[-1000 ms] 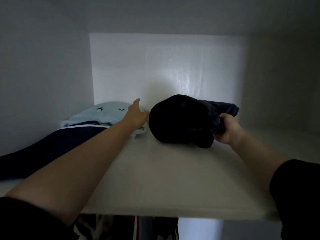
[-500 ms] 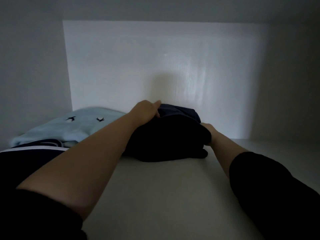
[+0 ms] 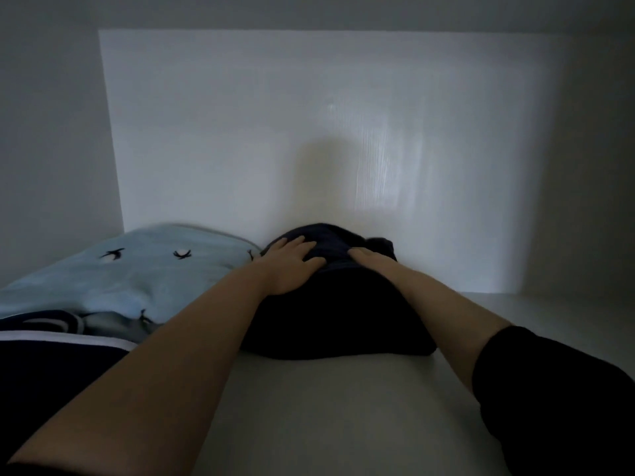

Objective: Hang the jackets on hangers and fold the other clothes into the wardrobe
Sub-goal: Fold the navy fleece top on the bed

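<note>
Your left fingers (image 3: 298, 242) lie straight and spread, pressing flat on the dark folded garment (image 3: 330, 321). Your right fingers (image 3: 358, 254) rest flat on its top too, gripping nothing. The garment sits on the wardrobe shelf (image 3: 343, 407) near the back panel (image 3: 240, 132), just beside a light blue bird-print garment (image 3: 154, 280).

White shelf (image 3: 326, 413), dim light. Dark bundle (image 3: 336, 324) at middle, pushed far back, its rear close to the back wall (image 3: 240, 132). Pale blue garment (image 3: 147, 280) with small dark motifs just left of it, touching. Navy garment (image 3: 51, 369) with white stripe at front left, against the blue one's near edge. Right side of shelf bare.
</note>
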